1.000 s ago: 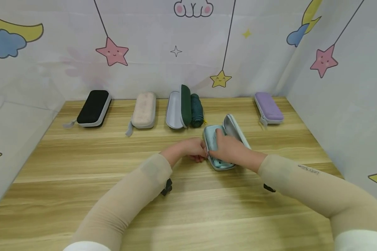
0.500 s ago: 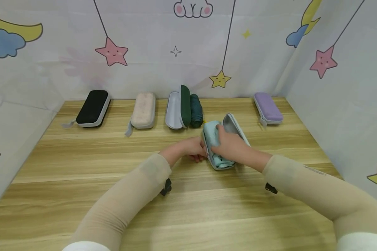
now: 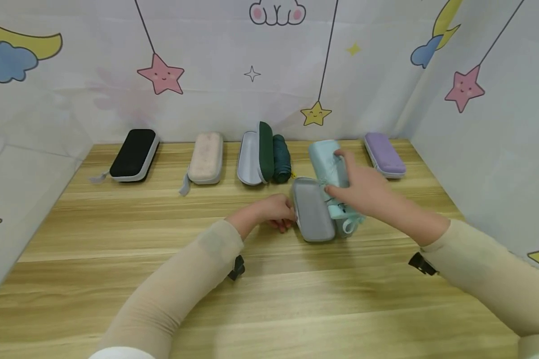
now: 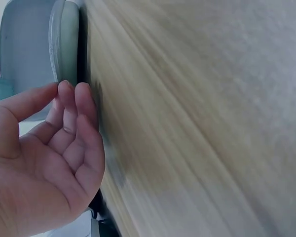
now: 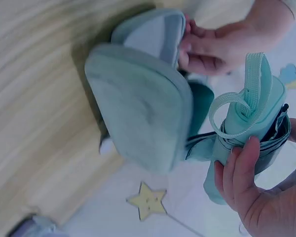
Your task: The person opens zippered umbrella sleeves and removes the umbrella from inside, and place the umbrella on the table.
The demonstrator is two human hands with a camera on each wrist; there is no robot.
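Observation:
My right hand (image 3: 361,187) grips a folded mint umbrella (image 3: 327,162), held up above the lidded side of an open mint zip case (image 3: 313,214). In the right wrist view the umbrella (image 5: 251,116) shows its wrist strap loop, and the fingers (image 5: 239,173) curl round it. The case's grey inside is bare, and its lid (image 5: 138,103) stands raised. At the case's left edge my left hand (image 3: 276,212) pinches the rim between thumb and fingertips, as the left wrist view shows on the case wall (image 4: 69,44).
Along the back of the table (image 3: 251,309) lie a black case (image 3: 134,152), a pale pink case (image 3: 206,157) and a purple case (image 3: 385,153), all closed. An open green case (image 3: 249,159) stands beside a dark green folded umbrella (image 3: 281,159). A patterned curtain hangs behind.
My right hand has lifted the mint umbrella out of the case and moved it up and right. The left hand stays at the case's edge.

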